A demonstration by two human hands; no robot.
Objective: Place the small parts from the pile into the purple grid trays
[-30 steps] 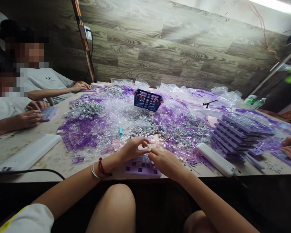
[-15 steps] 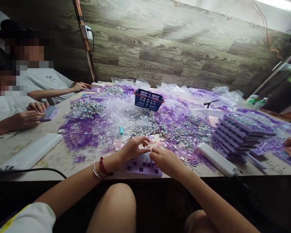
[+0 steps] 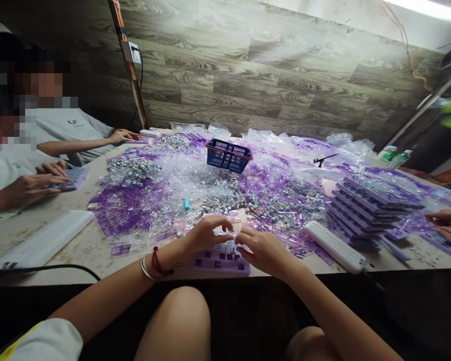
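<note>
The left hand (image 3: 205, 234) is open with thumb and forefinger curved apart, and the right hand (image 3: 265, 248) also has parted fingers, both above the light-purple, square-holed plate (image 3: 223, 265) near the pale table's (image 3: 71, 250) front edge.

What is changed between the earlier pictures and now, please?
The right hand has opened: its thumb and fingers, close together before, are now apart near the purple plate. Whether it let go of something, I cannot tell. At the right edge, a co-worker's hand reaches slightly further left. The left hand, basket and plate stack stay about the same.
</note>
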